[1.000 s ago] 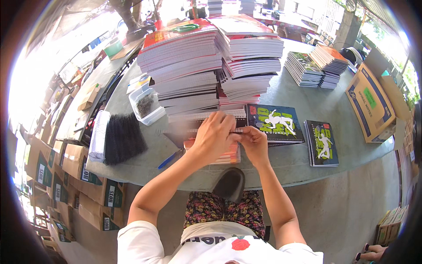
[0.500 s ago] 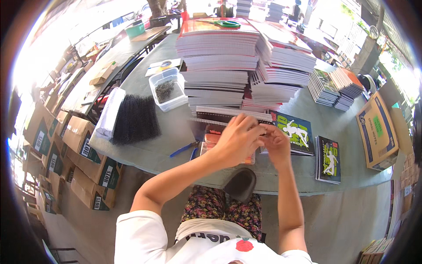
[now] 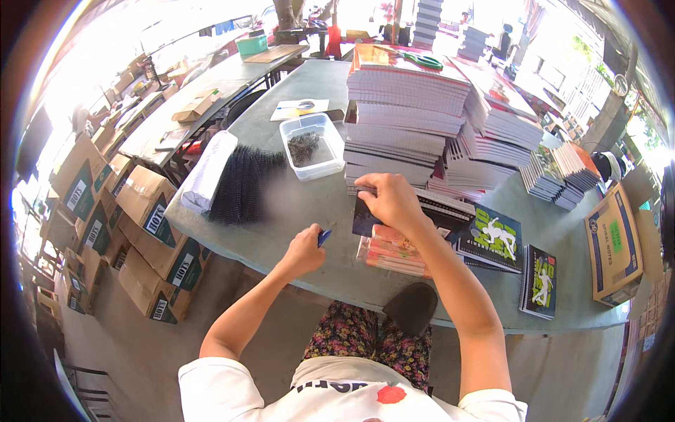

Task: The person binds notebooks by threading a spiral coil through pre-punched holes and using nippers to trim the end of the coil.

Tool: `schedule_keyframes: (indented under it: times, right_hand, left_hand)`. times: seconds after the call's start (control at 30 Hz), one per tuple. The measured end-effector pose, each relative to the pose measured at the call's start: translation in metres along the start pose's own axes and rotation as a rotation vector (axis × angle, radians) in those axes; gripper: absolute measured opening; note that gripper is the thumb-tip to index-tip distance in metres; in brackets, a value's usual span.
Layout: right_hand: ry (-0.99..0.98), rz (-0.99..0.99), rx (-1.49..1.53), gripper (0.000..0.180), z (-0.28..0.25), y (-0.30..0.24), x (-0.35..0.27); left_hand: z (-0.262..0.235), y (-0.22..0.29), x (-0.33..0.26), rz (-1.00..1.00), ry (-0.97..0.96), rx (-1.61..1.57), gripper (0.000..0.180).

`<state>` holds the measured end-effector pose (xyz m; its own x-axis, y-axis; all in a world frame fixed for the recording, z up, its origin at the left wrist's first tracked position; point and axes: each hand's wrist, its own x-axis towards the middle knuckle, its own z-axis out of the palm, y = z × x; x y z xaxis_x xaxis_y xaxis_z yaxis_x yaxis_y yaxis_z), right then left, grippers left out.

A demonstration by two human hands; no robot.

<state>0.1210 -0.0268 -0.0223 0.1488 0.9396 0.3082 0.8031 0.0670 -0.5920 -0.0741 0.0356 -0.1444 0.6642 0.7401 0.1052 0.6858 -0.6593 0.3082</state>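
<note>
My left hand (image 3: 306, 251) is closed around a blue-handled hand tool (image 3: 324, 237); its working end is hidden. Ahead and to the right, my right hand (image 3: 388, 200) pinches the left end of a dark-covered spiral notebook (image 3: 364, 220) at its bound edge. Its fingertips partly hide what they grip. An orange-and-pink clear-wrapped pack (image 3: 394, 250) lies just below the right hand. More spiral notebooks (image 3: 443, 207) extend rightward under a dark blue notebook (image 3: 496, 235) with a white figure on its cover. Another small spiral notebook (image 3: 538, 281) lies further right.
Tall stacks of bound pages (image 3: 408, 105) stand at the back, with green-handled scissors (image 3: 422, 61) on top. Left of them are a clear plastic tub (image 3: 313, 148), black spiral coils (image 3: 246, 186) and a white roll (image 3: 211, 169). Cardboard boxes (image 3: 151, 211) are piled left; an open carton (image 3: 615, 246) stands right.
My hands, previously together over the notebooks, are now apart. The left has picked up the blue-handled tool from the table; the right is at the notebook's left end. The view has shifted left.
</note>
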Motion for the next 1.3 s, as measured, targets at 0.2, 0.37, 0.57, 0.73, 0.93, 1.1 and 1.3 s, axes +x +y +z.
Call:
schedule_keyframes:
  times: [0.2,0.37,0.57,0.73,0.93,1.1,1.3]
  right_hand:
    - [-0.063,-0.025,0.21,0.025,-0.005,0.009,0.01]
    - [-0.302,0.093,0.318,0.027,-0.01,0.005,0.006]
    - [0.019,-0.132,0.085,0.017,0.004,0.009,-0.002]
    - [0.064,-0.014,0.047,0.014,0.003,0.002,-0.004]
    - [0.088,-0.051,0.064,0.014,0.006,0.015,-0.005]
    - [0.129,-0.154,0.094,0.013,0.004,0.007,-0.003]
    - [0.12,-0.339,-0.12,0.013,0.021,0.0,-0.025]
  left_hand:
    - [-0.069,0.046,0.013,-0.104,-0.289,-1.091,0.029]
    - [-0.076,0.058,0.018,-0.168,-0.249,-1.069,0.025]
    - [-0.075,0.051,0.021,-0.039,-0.034,-0.57,0.021]
    - [-0.08,0.046,0.018,-0.226,-0.518,-1.393,0.03]
    - [-0.083,0.064,0.024,-0.132,-0.311,-0.621,0.031]
    - [-0.088,0.013,0.022,-0.17,-0.334,-1.295,0.024]
    - [-0.075,0.04,0.06,-0.073,0.012,-1.286,0.018]
